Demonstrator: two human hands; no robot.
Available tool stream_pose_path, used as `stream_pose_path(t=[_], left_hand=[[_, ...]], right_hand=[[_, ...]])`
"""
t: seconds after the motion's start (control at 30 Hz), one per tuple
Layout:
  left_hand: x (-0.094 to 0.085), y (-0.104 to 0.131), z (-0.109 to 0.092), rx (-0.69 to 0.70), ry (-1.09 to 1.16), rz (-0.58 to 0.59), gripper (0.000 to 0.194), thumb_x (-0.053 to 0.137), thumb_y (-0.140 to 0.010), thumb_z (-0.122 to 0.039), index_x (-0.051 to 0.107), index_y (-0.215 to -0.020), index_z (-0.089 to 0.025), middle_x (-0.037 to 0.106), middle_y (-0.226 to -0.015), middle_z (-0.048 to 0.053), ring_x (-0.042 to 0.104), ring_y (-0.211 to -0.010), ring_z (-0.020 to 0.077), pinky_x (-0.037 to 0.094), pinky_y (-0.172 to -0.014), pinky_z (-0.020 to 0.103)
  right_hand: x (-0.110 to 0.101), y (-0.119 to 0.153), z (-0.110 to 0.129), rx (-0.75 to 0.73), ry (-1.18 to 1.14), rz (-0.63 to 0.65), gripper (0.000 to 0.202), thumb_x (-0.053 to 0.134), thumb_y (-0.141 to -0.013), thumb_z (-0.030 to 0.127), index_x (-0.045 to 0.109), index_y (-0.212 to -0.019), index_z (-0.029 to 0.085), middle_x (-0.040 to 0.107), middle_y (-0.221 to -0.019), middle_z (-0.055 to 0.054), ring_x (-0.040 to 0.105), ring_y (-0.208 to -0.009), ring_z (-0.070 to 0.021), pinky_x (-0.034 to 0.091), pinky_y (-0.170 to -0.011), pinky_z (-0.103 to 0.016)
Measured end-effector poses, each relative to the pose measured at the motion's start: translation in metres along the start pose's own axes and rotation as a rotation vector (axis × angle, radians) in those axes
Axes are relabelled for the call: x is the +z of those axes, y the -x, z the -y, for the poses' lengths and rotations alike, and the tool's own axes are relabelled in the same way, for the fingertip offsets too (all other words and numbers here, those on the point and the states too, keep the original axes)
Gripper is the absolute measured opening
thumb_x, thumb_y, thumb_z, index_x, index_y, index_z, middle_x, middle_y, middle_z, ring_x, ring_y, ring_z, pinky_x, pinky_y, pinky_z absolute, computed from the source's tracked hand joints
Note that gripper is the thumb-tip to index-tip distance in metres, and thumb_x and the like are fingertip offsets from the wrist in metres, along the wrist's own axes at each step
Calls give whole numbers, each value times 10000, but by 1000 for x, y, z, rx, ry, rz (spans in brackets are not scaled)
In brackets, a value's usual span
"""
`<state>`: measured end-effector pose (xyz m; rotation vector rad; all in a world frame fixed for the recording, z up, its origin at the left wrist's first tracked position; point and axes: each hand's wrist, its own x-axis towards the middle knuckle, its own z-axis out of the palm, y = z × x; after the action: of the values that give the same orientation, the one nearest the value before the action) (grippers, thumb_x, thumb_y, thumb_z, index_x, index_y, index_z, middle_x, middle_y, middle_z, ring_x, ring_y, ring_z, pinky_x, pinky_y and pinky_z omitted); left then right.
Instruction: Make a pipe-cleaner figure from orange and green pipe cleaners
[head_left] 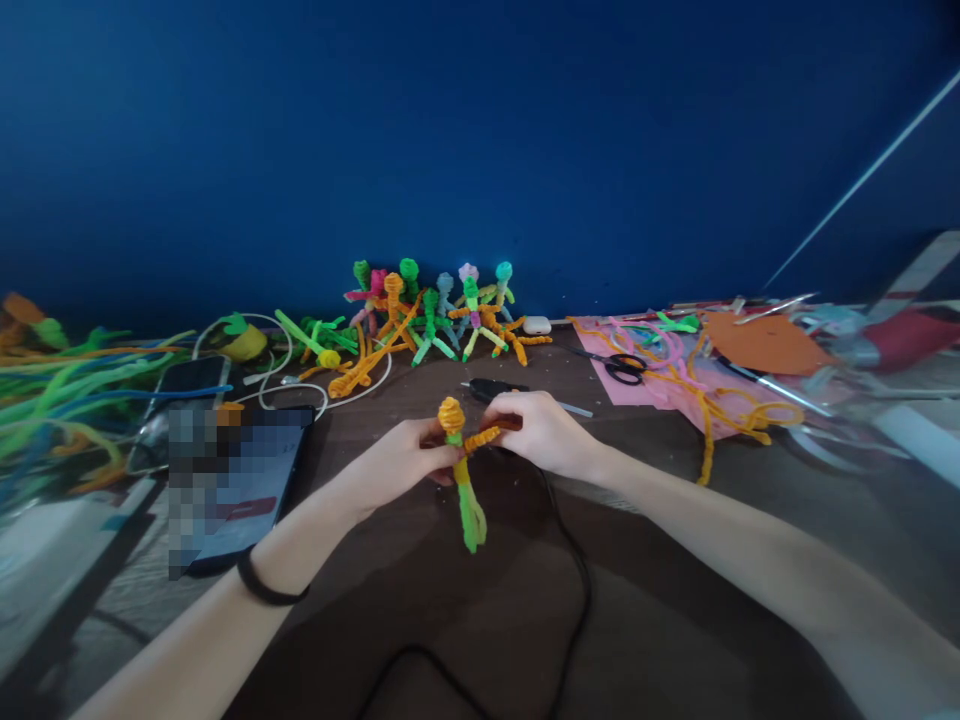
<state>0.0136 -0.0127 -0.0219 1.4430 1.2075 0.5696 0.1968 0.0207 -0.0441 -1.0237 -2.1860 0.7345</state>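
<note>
A pipe-cleaner figure (469,515) hangs upright over the middle of the table, with a coiled orange head, a yellow-orange body and green legs. My left hand (397,462) is closed around its body, thumb in front, just under the head. One twisted orange arm sticks out to the right. At that arm's tip, the fingers of my right hand (536,432) are pinched together; their exact contact is partly hidden. Behind my right hand lies a black corded tool (487,389) with a pointed tip, its cable running toward me.
Finished pipe-cleaner figures (430,325) stand along the blue wall. Left are a tablet (255,500), a phone (191,380), a white cable (360,396) and loose pipe cleaners (67,390). Right are black scissors (625,369), pink paper (619,388) and orange pipe cleaners (705,420).
</note>
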Motion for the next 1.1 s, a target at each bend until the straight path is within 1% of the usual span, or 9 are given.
stream_pose_path(t=[0.13,0.27,0.37,0.47,0.57,0.67,0.83,0.93,1.1], left_hand=[[-2,3,0,10,-204,44,179,564,-689,-324,599,-694,-148,547,-598,-20,472,-532,113,357,-496,224],[0,4,1,-3,-312,68,250,552,-694,-384,558,-619,-146,468,-543,-41,392,-505,99,273,-474,226],[1,3,2,-16,-306,144,274,556,-691,-413,578,-646,-143,456,-560,-41,377,-530,103,260,-492,229],[1,2,5,-42,-291,212,301,551,-696,-433,608,-703,-138,422,-544,-46,342,-518,100,236,-485,232],[0,1,9,-55,-281,197,320,549,-696,-448,614,-704,-135,394,-510,-50,321,-495,98,220,-470,233],[1,0,13,-51,-261,146,343,545,-692,-478,590,-633,-144,392,-460,-51,314,-457,95,208,-448,233],[4,0,12,-65,-179,69,297,596,-653,-441,599,-603,-148,433,-445,-49,345,-420,89,228,-422,223],[4,0,9,-81,-106,28,273,624,-639,-404,587,-589,-138,486,-476,-34,383,-426,85,262,-422,219],[-1,-6,12,-131,77,42,237,663,-630,-342,592,-640,-116,516,-515,-24,450,-460,81,336,-461,216]], right_hand=[[-1,0,-1,-56,44,45,187,525,-668,8,646,-728,137,636,-718,-16,561,-669,-109,397,-627,-204],[-5,-1,-1,-173,156,136,135,550,-728,54,662,-738,130,621,-708,-31,543,-684,-124,383,-641,-219],[-10,-2,-2,-212,80,249,123,550,-763,93,666,-759,133,611,-721,-25,547,-682,-111,391,-640,-200],[-12,-2,-2,-157,-50,335,110,552,-771,128,660,-754,128,614,-741,-19,557,-686,-103,401,-641,-186],[-12,0,3,-45,-118,312,96,568,-762,169,650,-750,121,618,-739,-17,550,-674,-103,400,-623,-188],[-11,3,10,12,-90,256,113,567,-759,202,638,-722,123,615,-716,-13,526,-641,-99,384,-596,-198],[-12,4,13,76,-102,297,198,546,-774,314,607,-715,135,588,-644,3,491,-578,-91,355,-528,-202],[-12,3,12,88,-179,296,143,623,-713,261,576,-769,139,618,-734,-8,551,-660,-106,408,-593,-207],[-10,2,11,55,-181,259,73,578,-728,136,546,-793,144,615,-780,-14,586,-729,-112,438,-657,-214]])
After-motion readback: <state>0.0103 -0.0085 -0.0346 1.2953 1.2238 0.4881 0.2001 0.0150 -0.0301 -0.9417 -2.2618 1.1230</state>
